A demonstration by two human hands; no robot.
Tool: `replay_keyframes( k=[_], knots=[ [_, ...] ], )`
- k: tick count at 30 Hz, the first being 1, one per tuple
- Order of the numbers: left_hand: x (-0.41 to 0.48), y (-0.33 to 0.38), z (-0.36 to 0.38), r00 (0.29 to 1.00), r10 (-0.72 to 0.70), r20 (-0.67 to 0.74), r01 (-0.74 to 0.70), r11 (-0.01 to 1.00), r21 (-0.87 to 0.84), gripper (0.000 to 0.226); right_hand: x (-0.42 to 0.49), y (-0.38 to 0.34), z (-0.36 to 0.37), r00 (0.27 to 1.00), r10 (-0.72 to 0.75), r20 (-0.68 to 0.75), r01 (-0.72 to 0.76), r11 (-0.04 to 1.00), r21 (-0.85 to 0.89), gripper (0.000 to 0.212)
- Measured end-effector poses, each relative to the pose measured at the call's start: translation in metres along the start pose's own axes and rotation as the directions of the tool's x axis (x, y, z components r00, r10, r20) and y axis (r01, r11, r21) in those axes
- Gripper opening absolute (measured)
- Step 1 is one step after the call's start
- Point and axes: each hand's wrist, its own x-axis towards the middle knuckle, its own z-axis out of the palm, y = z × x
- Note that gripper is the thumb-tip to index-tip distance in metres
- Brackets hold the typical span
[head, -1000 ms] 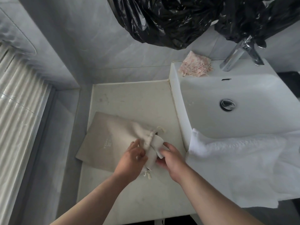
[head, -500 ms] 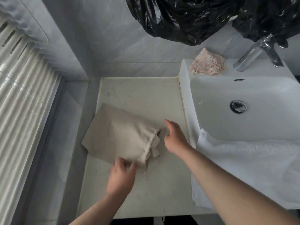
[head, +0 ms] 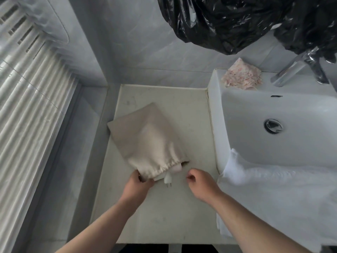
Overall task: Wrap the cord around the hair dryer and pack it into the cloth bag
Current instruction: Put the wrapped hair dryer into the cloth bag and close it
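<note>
Hair dryer [head: 176, 168] mostly hidden in cloth bag [head: 145, 139], plug [head: 168, 178] protruding

Plain beige cloth drawstring bag [head: 145, 139]: unpatterned
Two-pin plug [head: 168, 178]: white
Crumpled cloth [head: 241, 77]: pink-speckled white
Hanging plastic bag [head: 228, 21]: glossy black
Fluffy towel [head: 277, 194]: white

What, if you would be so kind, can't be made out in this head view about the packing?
- Hair dryer: hidden inside the cloth bag; only a pale end and the plug poke out of the mouth.
- Cord wrapping: covered by the bag.
- Left hand fingers: tucked under the bag's edge.
- Right hand: pinched shut, but any drawstring in it is too thin to see.
</note>
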Motion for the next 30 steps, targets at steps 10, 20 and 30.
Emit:
replay_keyframes(
  k=[10, 20, 30],
  knots=[
    [0.019, -0.01, -0.012, 0.972, 0.217, -0.091, -0.168, 0.911, 0.377, 0.024, 0.034, -0.036, -0.008, 0.979, -0.141, 0.144, 0.163, 0.974, -0.155, 0.113],
    [0.033, 0.005, -0.014, 0.98, 0.198, -0.021, -0.138, 0.751, 0.646, 0.044, 0.038, -0.044, 0.015, 0.987, -0.155, -0.037, 0.152, 0.986, -0.073, 0.025],
    [0.037, -0.002, -0.045, 0.992, -0.021, 0.121, -0.044, 0.859, 0.511, 0.009, 0.027, -0.043, 0.002, 0.979, 0.008, 0.205, -0.008, 1.0, 0.001, 0.019]
  ],
)
